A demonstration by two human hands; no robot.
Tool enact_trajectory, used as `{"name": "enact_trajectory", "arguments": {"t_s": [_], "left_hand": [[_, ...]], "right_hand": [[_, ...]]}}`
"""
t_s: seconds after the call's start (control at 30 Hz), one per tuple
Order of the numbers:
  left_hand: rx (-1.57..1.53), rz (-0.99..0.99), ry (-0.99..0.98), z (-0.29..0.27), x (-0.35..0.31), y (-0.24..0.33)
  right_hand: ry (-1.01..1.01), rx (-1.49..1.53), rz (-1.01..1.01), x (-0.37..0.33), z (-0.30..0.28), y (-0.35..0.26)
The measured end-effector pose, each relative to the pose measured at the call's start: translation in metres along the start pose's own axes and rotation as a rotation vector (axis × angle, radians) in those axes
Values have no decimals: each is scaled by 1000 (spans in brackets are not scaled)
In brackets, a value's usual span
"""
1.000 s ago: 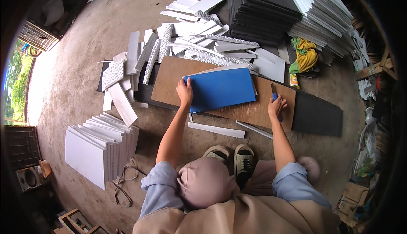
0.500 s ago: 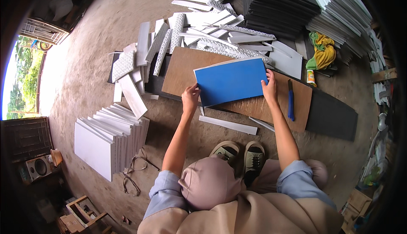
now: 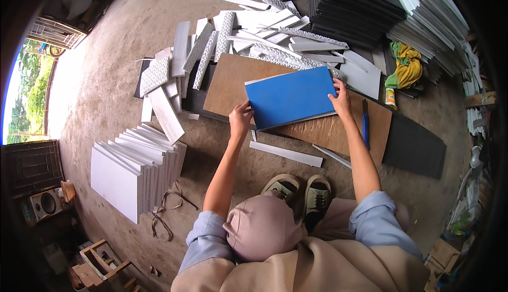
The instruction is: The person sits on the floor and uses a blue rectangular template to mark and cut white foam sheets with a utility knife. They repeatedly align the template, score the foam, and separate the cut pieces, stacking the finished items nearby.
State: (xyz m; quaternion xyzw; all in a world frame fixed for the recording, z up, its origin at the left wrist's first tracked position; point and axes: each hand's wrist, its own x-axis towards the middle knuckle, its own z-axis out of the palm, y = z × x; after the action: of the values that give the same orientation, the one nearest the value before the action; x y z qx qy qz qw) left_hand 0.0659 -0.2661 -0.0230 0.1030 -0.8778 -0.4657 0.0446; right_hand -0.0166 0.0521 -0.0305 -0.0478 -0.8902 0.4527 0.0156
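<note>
A rectangular blue board [image 3: 291, 96] lies over a white sheet, whose pale edge [image 3: 317, 115] peeks out along the near side. My left hand [image 3: 241, 118] pinches the left end of the blue board at its near corner. At the opposite end, my right hand [image 3: 342, 100] has its fingers and thumb closed around the right edge. Beneath them is a brown wooden board [image 3: 227, 77] on the floor. A blue-handled utility knife [image 3: 365, 125] rests on that wood, just right of my right forearm.
White offcut strips [image 3: 259, 32] are heaped beyond the wooden board. A stack of white panels [image 3: 119, 183] stands at left. Black sheets [image 3: 344, 11] are piled at far right, near a yellow-green cloth [image 3: 406, 67]. A white strip [image 3: 286, 153] lies before my shoes [image 3: 317, 196].
The blue board has shifted slightly away from me over the white sheet, showing more white along its near edge. Both hands keep hold of its ends. The whole view has moved slightly.
</note>
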Motion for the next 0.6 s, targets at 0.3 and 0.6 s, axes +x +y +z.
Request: {"name": "enact_trajectory", "arguments": {"t_s": [0.3, 0.6], "left_hand": [[18, 15, -79, -2, -2, 5], [46, 9, -94, -2, -2, 5]], "right_hand": [[-44, 109, 24, 7, -5, 6], [-30, 100, 28, 12, -2, 21]]}}
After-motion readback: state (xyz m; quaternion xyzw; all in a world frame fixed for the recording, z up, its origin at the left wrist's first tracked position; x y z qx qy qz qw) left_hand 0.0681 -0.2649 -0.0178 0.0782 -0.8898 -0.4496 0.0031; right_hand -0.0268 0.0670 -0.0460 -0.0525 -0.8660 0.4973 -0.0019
